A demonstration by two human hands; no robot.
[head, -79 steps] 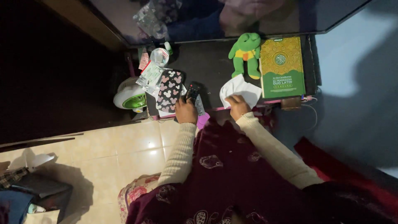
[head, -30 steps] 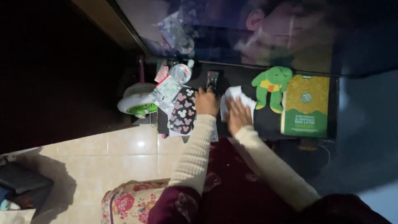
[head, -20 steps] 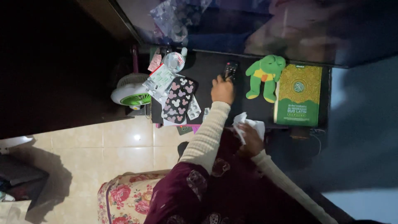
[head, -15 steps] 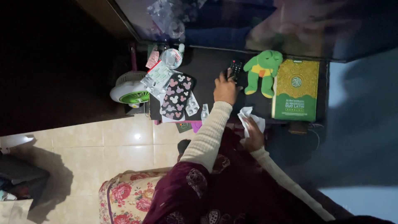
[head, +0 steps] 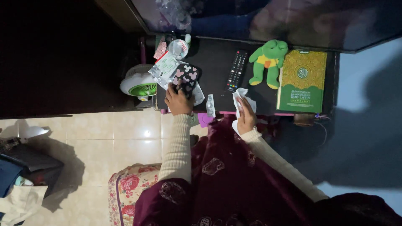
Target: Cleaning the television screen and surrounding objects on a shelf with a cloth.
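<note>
While curled around the near end of the patterned pouch [head: 185,78] at the bench's [head: 217,62] left side, left hand [head: 179,101]; right hand [head: 246,118] clamped on a white tissue [head: 241,98] at the front edge. Between them, a small blister pack [head: 210,105]. Beyond, remote [head: 236,70], green plush frog [head: 268,60], green book [head: 302,81]; fan [head: 140,85] left.

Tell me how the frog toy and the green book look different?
The frog toy is soft and lumpy with arms and legs; the green book is flat and rectangular. The toy wears a yellow and orange patch; the book has gold patterning. The book is larger. Both are green and lie on the dark table.
</note>
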